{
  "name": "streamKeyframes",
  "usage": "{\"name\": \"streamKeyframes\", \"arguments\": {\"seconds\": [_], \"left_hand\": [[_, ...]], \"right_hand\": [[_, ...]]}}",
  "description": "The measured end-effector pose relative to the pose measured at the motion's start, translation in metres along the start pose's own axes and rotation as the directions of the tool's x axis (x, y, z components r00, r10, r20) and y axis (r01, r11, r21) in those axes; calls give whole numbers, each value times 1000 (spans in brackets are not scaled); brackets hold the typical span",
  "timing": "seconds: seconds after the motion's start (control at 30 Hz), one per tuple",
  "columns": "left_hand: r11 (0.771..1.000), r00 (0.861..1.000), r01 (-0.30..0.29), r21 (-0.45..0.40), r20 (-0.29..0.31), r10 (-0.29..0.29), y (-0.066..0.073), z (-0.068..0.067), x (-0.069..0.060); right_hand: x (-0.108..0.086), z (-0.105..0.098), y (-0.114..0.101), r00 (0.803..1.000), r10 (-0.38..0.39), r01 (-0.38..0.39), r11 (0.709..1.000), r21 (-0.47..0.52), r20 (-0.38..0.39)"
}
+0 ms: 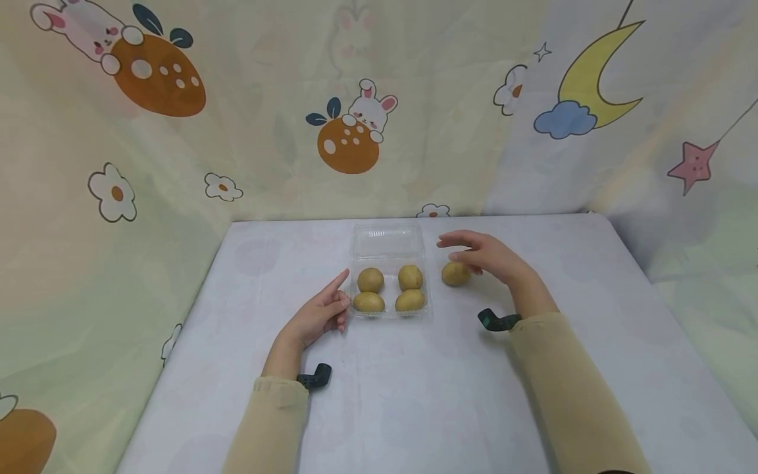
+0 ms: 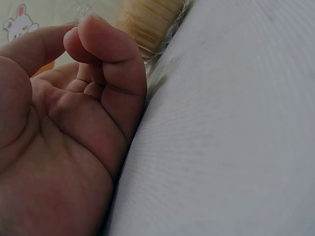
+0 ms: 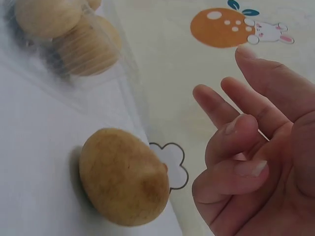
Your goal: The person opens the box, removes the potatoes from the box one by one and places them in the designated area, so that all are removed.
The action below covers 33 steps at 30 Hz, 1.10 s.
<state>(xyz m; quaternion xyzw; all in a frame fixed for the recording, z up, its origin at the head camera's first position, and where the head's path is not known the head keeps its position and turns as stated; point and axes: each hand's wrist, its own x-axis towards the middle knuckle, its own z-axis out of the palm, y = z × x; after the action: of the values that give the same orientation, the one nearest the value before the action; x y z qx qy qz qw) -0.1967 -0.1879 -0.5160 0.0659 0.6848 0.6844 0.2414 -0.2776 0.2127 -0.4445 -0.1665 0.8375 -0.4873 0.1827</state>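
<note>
A clear plastic clamshell box (image 1: pixel 387 315) stands on the table with its lid (image 1: pixel 387 241) folded back. Several potatoes (image 1: pixel 371 280) sit in its base, in two columns. Beside the box's left edge is my left hand (image 1: pixel 320 313), index finger extended along that side, the other fingers loosely curled with nothing seen in them. One loose potato (image 3: pixel 124 177) lies on the table to the right of the box. Above and behind it hovers my right hand (image 1: pixel 491 257), fingers spread and relaxed; the right wrist view shows a gap between hand and potato.
The white-covered table (image 1: pixel 391 395) ends at a printed cloth backdrop (image 1: pixel 260 131) behind and at both sides. A dark wrist camera (image 1: pixel 316 377) is strapped to the left wrist, another camera (image 1: pixel 496 321) to the right.
</note>
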Motion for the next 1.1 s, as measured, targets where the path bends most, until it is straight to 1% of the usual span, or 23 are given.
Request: {"name": "streamKeyframes", "arguments": {"seconds": [0.17,0.4,0.5,0.67,0.87,1.1], "left_hand": [[1000,1000,4,-22,5,-4,1,1,-1],[1000,1000,5,-24,7,-4,2,2,-1],[1000,1000,5,-26,9,-4,1,1,-1],[1000,1000,2,-25,13,-2,0,0,-1],[1000,1000,-2,-21,10,2,-1,1,-1],[1000,1000,-4,-16,6,4,-2,0,0]], "right_hand": [[6,4,-11,999,-4,3,1000,20,50],[14,12,-29,988,-10,13,1000,-14,154],[18,17,-34,980,7,-1,1000,-29,198],[26,26,-40,971,38,-26,998,-54,236],[38,39,-46,952,32,-13,998,-64,306],[49,56,-55,927,103,-75,993,-89,361]]}}
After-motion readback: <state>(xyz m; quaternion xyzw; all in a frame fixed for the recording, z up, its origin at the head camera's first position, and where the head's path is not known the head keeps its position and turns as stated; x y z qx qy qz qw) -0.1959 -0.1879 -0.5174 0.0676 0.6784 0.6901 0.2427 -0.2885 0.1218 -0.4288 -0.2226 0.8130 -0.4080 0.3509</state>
